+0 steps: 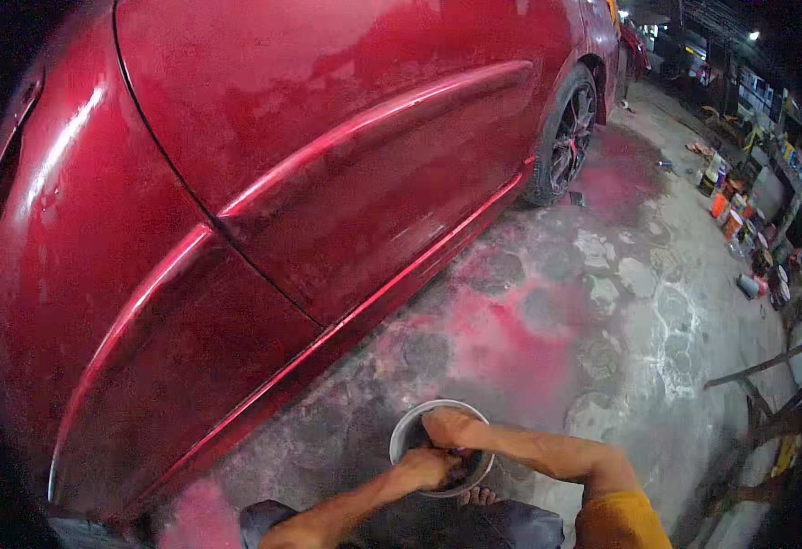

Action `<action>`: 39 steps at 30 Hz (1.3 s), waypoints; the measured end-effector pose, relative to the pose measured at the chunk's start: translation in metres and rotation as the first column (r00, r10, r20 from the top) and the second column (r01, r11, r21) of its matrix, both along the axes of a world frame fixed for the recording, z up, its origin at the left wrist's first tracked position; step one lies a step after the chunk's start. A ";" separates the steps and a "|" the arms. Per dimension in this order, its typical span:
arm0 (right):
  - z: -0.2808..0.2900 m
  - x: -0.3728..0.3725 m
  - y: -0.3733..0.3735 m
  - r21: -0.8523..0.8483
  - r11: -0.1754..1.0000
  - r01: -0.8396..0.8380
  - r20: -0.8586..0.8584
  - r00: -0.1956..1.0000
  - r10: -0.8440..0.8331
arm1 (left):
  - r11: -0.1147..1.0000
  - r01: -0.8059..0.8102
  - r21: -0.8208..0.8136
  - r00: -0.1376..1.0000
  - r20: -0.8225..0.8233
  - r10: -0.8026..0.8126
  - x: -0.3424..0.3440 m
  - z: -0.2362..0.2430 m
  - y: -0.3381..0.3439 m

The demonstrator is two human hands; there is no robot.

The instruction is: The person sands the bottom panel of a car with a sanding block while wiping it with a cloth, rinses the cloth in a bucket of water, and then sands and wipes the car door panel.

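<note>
A round bucket (396, 443) with a pale rim and a dark inside stands on the ground in front of me, close to my foot (477, 496). Both my hands are at its mouth, close together. My left hand (427, 468) comes in over the near left rim with its fingers curled. Just beyond it, my right hand (451, 428) bends down into the bucket, closed. What the two hands grip is hidden between them and too dark to name. The side of a red car (401, 174) fills the left and upper part of the head view, beyond the bucket.
The car's wheel (570, 133) stands at the upper right. Pink-red powdery stains (511, 339) spread over the grey floor (639, 366). Along the right side lie cans and bottles (726, 206) in a cluttered row, with a dark metal frame (758, 366) nearer to me.
</note>
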State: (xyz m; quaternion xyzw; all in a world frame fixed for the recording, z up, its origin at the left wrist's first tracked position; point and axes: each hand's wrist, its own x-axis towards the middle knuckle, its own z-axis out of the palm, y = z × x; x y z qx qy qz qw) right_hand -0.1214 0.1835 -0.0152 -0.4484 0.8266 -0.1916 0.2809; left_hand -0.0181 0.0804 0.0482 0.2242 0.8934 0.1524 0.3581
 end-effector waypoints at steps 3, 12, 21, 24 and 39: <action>0.004 0.008 -0.013 0.261 0.940 -0.221 -0.217 0.935 0.280 | 0.999 -0.037 -0.008 0.999 0.028 0.038 -0.003 0.006 0.005; 0.020 -0.001 -0.002 0.046 0.997 -0.065 -0.020 0.998 0.066 | 0.995 -0.084 0.050 0.996 0.038 0.082 0.004 0.007 0.003; 0.031 0.001 0.009 0.000 0.999 0.041 0.074 0.996 -0.041 | 0.999 0.038 0.016 0.999 0.037 -0.038 0.005 0.026 0.000; 0.030 -0.006 0.008 -0.103 0.994 -0.024 0.138 0.990 0.038 | 0.955 -0.031 0.295 0.995 -0.078 0.057 0.009 0.041 -0.005; 0.108 0.000 0.029 -0.097 0.995 -0.012 0.025 1.000 0.015 | 0.968 -0.019 0.252 0.991 -0.120 0.050 0.021 0.051 -0.008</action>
